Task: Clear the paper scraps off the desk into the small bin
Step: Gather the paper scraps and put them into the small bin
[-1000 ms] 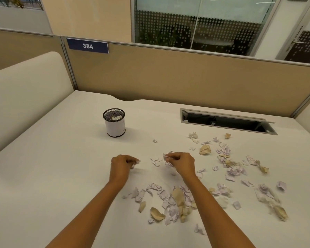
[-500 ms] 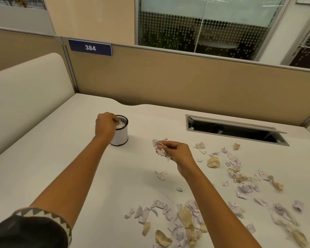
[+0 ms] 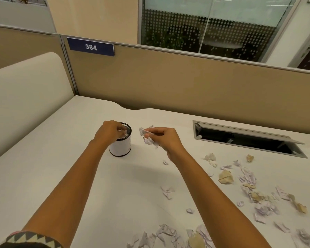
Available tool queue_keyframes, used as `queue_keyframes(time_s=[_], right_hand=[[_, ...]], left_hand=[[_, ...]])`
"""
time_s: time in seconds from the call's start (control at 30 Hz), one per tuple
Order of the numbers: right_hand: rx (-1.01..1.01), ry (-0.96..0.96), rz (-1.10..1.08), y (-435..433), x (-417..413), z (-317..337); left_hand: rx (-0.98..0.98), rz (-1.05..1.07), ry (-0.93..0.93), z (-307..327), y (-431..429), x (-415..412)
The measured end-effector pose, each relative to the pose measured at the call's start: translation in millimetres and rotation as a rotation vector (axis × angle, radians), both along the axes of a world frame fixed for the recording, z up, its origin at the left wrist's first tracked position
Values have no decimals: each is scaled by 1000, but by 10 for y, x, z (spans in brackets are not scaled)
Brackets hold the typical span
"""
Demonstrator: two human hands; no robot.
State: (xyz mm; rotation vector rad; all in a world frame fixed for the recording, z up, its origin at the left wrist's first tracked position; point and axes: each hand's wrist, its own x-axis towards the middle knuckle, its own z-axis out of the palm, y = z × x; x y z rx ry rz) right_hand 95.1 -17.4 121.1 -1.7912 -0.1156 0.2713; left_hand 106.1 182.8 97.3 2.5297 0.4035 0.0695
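Paper scraps [image 3: 258, 196] mostly strewn over the right of the desk [image 3: 43, 176]. Left hand [image 3: 109, 131] up from the desk since a second ago, fingertips curled into the small bin [image 3: 121, 147], release unclear; right hand [image 3: 163, 138] nearer, pinching a crumpled bunch [image 3: 148, 138] just beside the rim, likely next in.

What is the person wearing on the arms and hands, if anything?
The left hand and right hand are bare: no gloves, rings or watch show. Both forearms are uncovered. Only at the left upper arm a dark sleeve shows, its hem banded with cream and dark triangles.
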Motion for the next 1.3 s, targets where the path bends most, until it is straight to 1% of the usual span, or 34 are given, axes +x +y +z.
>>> queue_keyframes(time_s=[0.1,0.13,0.2,0.27,0.3,0.43,0.6,0.67,0.73,0.83,0.9,0.97,1.03,1.1,1.3], right_hand=[[-57,-73,7,221,115,37],[-78,-107,9,311,159,48],[-128,-193,22,495,236,71],[-194,-265,57,682,304,73],[-247,-294,79,776,335,57],[-535,-377,172,1082,419,-93],[-874,-443,375,1233,410,-192],[-925,-496,419,1225,381,-156],[-902,-517,403,1183,375,-74],[-855,-482,399,1117,375,53],[-924,-442,499,1112,341,79],[-991,-348,607,1118,298,34],[-1009,-194,657,1128,274,-27],[-1028,-155,676,1161,268,-92],[-1066,-108,615,1232,259,-44]], left_hand=[[-114,-19,-132,-50,27,-109],[-128,-36,-170,-73,43,-140],[-92,-58,-222,-129,68,-185],[-15,-60,-229,-193,99,-199],[-7,-55,-225,-228,120,-195],[-152,-34,-227,-350,169,-162],[-293,-49,-243,-436,167,-149],[-328,-54,-253,-448,174,-154],[-364,-62,-263,-454,175,-158],[-402,-45,-279,-458,164,-153],[-428,-30,-296,-471,161,-149],[-459,-10,-300,-482,164,-153],[-469,2,-307,-497,177,-157],[-477,3,-327,-511,185,-160],[-561,30,-331,-536,190,-148]])
